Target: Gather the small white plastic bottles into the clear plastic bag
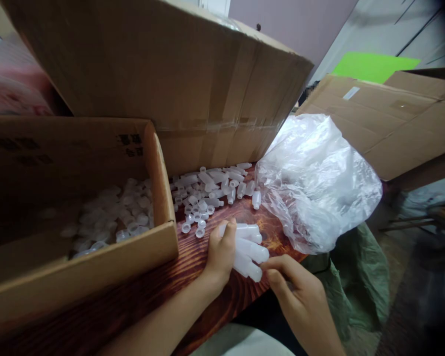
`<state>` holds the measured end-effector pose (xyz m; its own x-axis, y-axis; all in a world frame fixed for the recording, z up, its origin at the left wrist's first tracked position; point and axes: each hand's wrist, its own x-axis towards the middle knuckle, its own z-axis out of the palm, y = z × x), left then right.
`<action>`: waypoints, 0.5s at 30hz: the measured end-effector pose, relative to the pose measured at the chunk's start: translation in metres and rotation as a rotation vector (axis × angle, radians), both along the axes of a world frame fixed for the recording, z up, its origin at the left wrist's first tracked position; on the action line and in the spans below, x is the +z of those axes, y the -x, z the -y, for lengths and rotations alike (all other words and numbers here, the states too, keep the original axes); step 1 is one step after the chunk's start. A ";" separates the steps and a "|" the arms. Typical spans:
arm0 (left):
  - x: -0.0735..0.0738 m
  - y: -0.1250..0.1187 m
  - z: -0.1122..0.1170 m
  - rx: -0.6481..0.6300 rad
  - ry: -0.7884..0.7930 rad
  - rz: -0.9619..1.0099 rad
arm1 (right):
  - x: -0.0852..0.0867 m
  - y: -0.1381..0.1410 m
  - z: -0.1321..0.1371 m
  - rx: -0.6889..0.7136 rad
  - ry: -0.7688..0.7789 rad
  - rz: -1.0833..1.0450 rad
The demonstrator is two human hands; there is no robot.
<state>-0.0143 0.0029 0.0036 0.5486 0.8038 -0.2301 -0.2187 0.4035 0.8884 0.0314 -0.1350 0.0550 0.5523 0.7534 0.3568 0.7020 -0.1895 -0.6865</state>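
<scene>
right hand [300, 291] half curled, hold unclear; left hand [221, 252] wrapped around several cloudy-white, smooth, narrow-tipped bottles [252, 249].

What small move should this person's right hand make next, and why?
Perhaps the right hand should pinch the tip of the lowest white bottle in the bunch: it is right beside that tip, while the left hand holds the bunch.

Near bottles [254, 250] are showing milky white. Table [191, 253] is showing red-brown with dark streaky grain. Left box [114, 262] is showing brown, black characters inside. Right plastic bag [319, 183] is gleaming whitish; near-right sack [367, 277] is showing dull green. Far-right sheet [374, 68] is glaring lime green, far wall [292, 20] looking lilac. Far-left package [15, 86] is showing blurred pink pattern.
</scene>
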 end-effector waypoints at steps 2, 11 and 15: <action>0.000 0.000 0.000 -0.010 -0.010 0.008 | 0.007 -0.008 -0.002 -0.045 0.002 -0.113; 0.005 0.001 -0.006 0.034 0.080 0.083 | 0.002 -0.034 -0.028 0.011 0.063 -0.399; 0.003 0.002 -0.005 0.077 0.034 0.102 | -0.003 -0.039 -0.031 0.063 0.122 -0.446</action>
